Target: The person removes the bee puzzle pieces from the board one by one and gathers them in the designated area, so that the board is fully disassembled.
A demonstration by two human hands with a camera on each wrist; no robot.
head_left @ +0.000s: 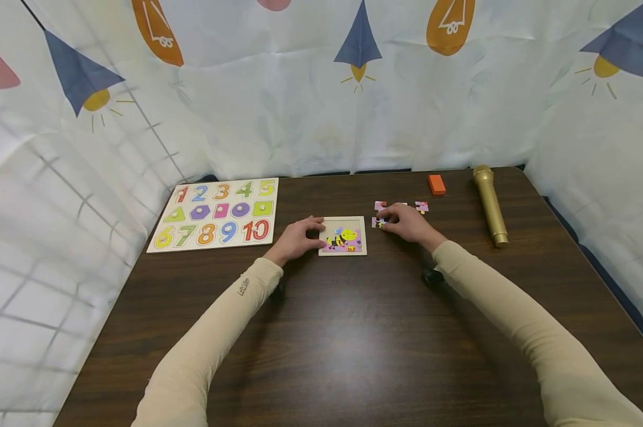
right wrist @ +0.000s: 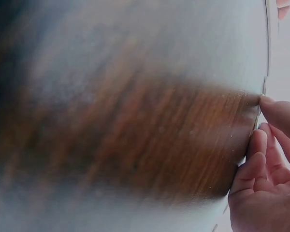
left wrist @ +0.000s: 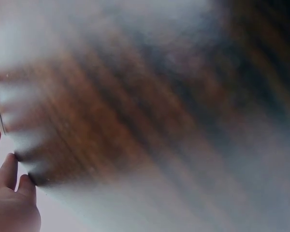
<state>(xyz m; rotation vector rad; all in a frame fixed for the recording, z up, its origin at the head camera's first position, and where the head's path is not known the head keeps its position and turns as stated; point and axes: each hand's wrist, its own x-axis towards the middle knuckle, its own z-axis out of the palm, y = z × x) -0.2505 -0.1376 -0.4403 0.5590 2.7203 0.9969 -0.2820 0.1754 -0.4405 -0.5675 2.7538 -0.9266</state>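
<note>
A small wooden jigsaw tray (head_left: 342, 253) lies on the table in the head view, with a yellow-and-black bee picture in it. My left hand (head_left: 298, 238) rests at its left side, index finger by the top corner and thumb on the left rim. In the left wrist view, other fingers (left wrist: 8, 169) touch the table beside the tray. Right of the tray, my right hand (head_left: 406, 223) pinches a pink puzzle piece (head_left: 375, 222) between thumb and fingertips, partly covering it. More pink pieces lie around this hand, one puzzle piece (head_left: 422, 206) just beyond the knuckles.
On the left lies a number-and-shape board (head_left: 220, 213). An orange block (head_left: 437, 184) sits near the back edge. A gold microphone (head_left: 490, 206) lies at the right. Patterned white cloth (head_left: 300, 118) hangs behind the dark wooden table (head_left: 348, 332).
</note>
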